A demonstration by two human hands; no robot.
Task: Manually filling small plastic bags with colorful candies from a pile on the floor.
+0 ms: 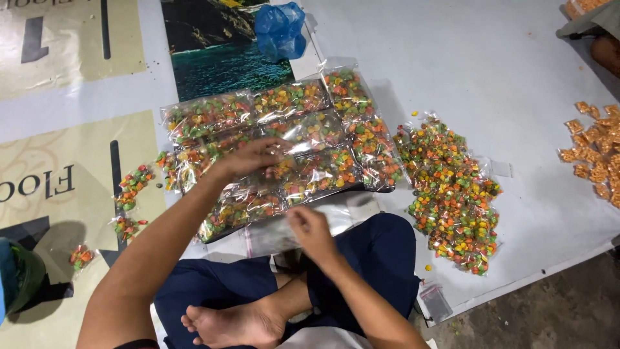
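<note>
Packets of coloured candy lie in rows on the floor sheet; the left hand rests flat on them, fingers spread. Nearer the knees, the right hand pinches an empty clear bag. Loose small packets are heaped to the right, a blue plastic bag beyond.

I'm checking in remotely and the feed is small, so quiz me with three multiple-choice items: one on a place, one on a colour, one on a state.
1. Where does the loose heap of small candy packets lie?
A. right of the person's legs
B. on the lap
C. inside the blue bag

2. What colour is the crumpled plastic bag at the top?
A. red
B. blue
C. black

3. What is the left hand doing?
A. resting on the large filled bags
B. resting on a foot
C. raised in the air

Answers: 1 A, the heap sits on the sheet at right. 2 B, plainly blue. 3 A, fingers lie on them.
</note>
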